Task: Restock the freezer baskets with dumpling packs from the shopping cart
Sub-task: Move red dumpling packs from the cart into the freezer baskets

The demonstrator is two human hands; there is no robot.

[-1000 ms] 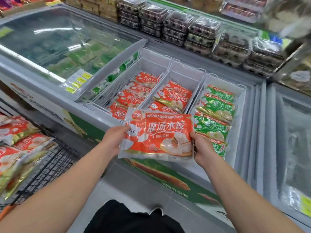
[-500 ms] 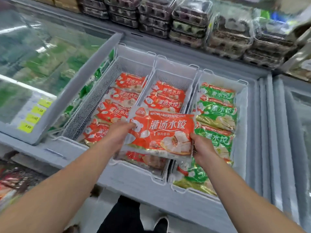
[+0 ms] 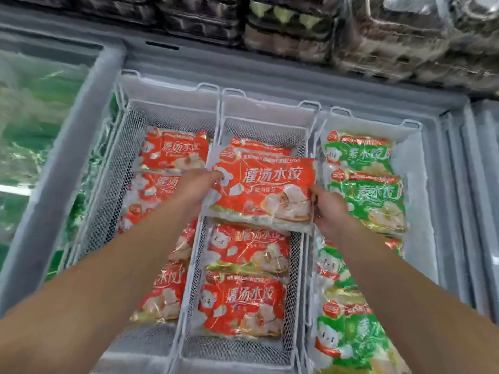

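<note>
Both hands hold one red plastic dumpling pack [image 3: 263, 191] flat over the middle white wire-mesh freezer basket [image 3: 296, 261]: the left hand [image 3: 195, 188] grips its left edge, the right hand [image 3: 328, 209] grips its right edge. Under it, more red packs [image 3: 244, 305] lie in that basket. The left mesh basket [image 3: 108, 184] also holds red packs [image 3: 172, 152]; the right basket [image 3: 413, 171] holds green dumpling packs [image 3: 367, 195]. Clear plastic food trays [image 3: 297, 25] are stacked on the shelf behind the freezer.

Red dumpling pack [image 3: 263, 193] held flat above middle wire basket [image 3: 266, 128].
</note>
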